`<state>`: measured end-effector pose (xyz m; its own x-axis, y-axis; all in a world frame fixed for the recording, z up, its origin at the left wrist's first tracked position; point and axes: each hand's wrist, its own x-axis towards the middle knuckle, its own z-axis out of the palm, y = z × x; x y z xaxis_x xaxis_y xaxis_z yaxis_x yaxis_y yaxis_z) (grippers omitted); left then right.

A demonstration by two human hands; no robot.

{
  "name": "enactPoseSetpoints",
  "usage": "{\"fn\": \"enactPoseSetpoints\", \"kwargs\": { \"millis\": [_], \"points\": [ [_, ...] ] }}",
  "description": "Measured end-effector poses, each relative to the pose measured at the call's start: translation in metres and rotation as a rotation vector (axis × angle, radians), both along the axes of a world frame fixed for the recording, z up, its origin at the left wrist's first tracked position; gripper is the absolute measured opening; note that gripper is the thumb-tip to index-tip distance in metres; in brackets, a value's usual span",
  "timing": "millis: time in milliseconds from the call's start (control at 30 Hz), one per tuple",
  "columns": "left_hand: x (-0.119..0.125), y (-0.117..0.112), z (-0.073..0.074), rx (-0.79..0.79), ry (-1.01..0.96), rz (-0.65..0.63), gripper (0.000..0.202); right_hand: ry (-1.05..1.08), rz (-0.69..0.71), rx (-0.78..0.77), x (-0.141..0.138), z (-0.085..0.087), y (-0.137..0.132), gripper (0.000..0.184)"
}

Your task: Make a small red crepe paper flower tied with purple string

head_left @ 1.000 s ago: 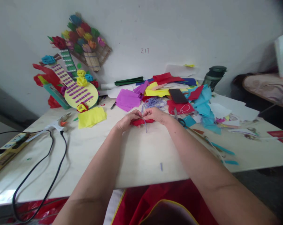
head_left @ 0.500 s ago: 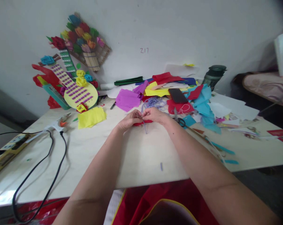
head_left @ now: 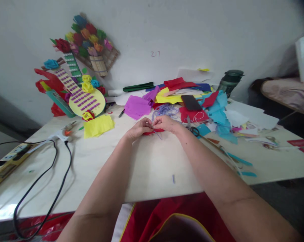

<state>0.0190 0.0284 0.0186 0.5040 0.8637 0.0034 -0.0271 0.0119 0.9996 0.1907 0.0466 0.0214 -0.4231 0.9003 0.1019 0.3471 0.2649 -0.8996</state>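
Both hands meet at the middle of the white table, over a folded piece of red crepe paper (head_left: 159,130) that is partly covered by them. My left hand (head_left: 139,128) is closed, its thumb and fingers pinching a thin purple string (head_left: 160,135). My right hand (head_left: 166,123) is closed too, pinching the same string close to the left fingertips. A loose end of the string curls below the fingers on the near side. Just behind the hands lies a tangled heap of purple string (head_left: 166,110). The exact crossing of the string is hidden by the fingertips.
Scissors (head_left: 192,129) and a black phone (head_left: 191,103) lie right of the hands. Purple paper (head_left: 136,107) and yellow paper (head_left: 98,126) lie to the left, beyond them a glue gun (head_left: 59,135) with its cord. A dark green bottle (head_left: 231,82) stands at the back right.
The loose string end has swung from hanging straight toward me to a curl on the right. Both hands stay in almost the same place.
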Motion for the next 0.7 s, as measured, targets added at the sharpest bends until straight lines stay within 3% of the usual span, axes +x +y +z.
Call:
{"fn": "enactPoseSetpoints", "kwargs": {
  "millis": [233, 433, 700],
  "points": [
    [-0.002, -0.001, 0.001, -0.045, 0.025, 0.013, 0.029, 0.038, 0.005, -0.037, 0.000, -0.004, 0.003, 0.012],
    [-0.003, -0.001, 0.006, -0.030, 0.138, 0.008, 0.024, 0.146, 0.009, -0.124, -0.001, 0.005, -0.005, 0.015],
    [-0.003, -0.004, 0.014, 0.008, 0.280, -0.049, 0.016, 0.089, 0.022, -0.024, -0.003, 0.016, -0.011, 0.015]
  ]
}}
